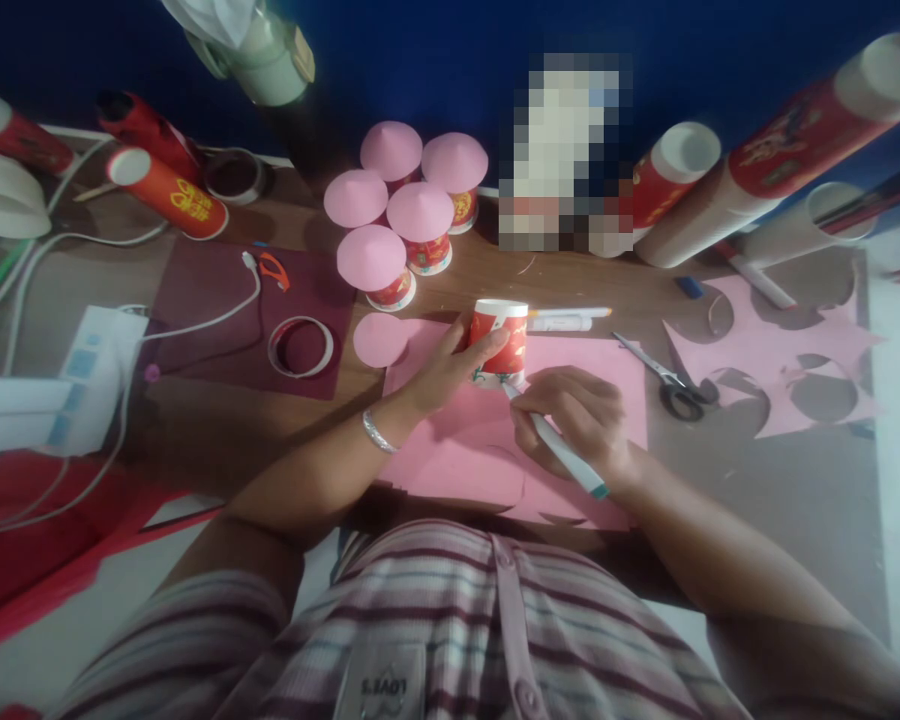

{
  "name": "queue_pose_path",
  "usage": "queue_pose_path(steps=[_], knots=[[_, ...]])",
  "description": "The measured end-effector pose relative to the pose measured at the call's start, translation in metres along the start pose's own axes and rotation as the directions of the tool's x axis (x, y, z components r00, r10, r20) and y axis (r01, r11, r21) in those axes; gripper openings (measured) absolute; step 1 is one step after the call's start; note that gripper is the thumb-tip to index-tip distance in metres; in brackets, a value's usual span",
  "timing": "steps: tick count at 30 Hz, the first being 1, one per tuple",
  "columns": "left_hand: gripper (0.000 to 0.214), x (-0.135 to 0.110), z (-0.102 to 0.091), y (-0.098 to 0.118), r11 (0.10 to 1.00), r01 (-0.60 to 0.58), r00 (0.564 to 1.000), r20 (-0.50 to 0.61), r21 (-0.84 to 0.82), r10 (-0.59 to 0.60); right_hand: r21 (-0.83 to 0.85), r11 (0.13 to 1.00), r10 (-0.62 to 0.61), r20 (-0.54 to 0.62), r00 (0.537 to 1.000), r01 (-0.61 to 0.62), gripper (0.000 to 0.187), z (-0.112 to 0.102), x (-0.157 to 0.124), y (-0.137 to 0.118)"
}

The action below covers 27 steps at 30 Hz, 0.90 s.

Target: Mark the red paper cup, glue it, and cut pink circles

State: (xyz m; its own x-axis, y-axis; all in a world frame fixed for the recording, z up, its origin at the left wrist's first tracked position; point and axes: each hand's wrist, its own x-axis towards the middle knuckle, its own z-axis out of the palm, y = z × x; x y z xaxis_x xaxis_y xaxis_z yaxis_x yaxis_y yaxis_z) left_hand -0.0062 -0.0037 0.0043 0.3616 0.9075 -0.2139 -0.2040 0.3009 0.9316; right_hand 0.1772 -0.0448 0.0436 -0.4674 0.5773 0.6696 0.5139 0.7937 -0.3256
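Note:
My left hand (pixel 457 365) is wrapped round a red and white paper cup (pixel 499 340), held over pink paper sheets (pixel 450 460). Some green marks show along the cup's lower white band. In my right hand (pixel 574 415) is a white marker pen (pixel 559 445) with a teal end, its tip at that lower band. Behind the cup lie a white marker (pixel 561 324) and a thin orange-and-white pen (pixel 581 312). A pink paper disc (pixel 380 340) rests left of the sheets. Farther back stand several red cups topped with pink paper cones (pixel 420 212).
Scissors (pixel 667 380) lie right of the sheets, beside cut pink paper scraps (pixel 780 350). On the left are a tape roll (pixel 300 347), a white power strip (pixel 94 370) with cables, and a red-orange cup (pixel 169 195). Tall red and white tubes (pixel 780 150) stand at back right.

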Motion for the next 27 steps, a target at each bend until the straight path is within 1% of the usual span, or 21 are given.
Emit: queue_pose_path(steps=[5, 17, 22, 27], knots=[[0.030, 0.0000, 0.0011, -0.0004, 0.998, -0.006, 1.000, -0.008, -0.066, 0.006, 0.007, 1.000, -0.004, 0.012, 1.000, 0.004, 0.023, -0.0014, -0.0002, -0.0012], [0.032, -0.0006, 0.0007, -0.0024, 0.998, 0.003, 1.000, -0.009, -0.068, -0.004, 0.083, 0.996, 0.038, 0.032, 0.999, -0.040, 0.022, -0.0030, 0.0017, -0.0018], [0.034, -0.0017, 0.0002, 0.0011, 1.000, 0.004, 0.999, -0.043, -0.029, -0.005, 0.078, 0.997, 0.018, 0.010, 1.000, -0.018, 0.021, -0.0026, 0.0007, -0.0003], [0.033, -0.0020, 0.0011, 0.0057, 1.000, 0.012, 0.999, -0.041, 0.008, -0.012, 0.069, 0.998, 0.003, 0.006, 1.000, -0.004, 0.022, -0.0011, -0.0005, 0.0007]])
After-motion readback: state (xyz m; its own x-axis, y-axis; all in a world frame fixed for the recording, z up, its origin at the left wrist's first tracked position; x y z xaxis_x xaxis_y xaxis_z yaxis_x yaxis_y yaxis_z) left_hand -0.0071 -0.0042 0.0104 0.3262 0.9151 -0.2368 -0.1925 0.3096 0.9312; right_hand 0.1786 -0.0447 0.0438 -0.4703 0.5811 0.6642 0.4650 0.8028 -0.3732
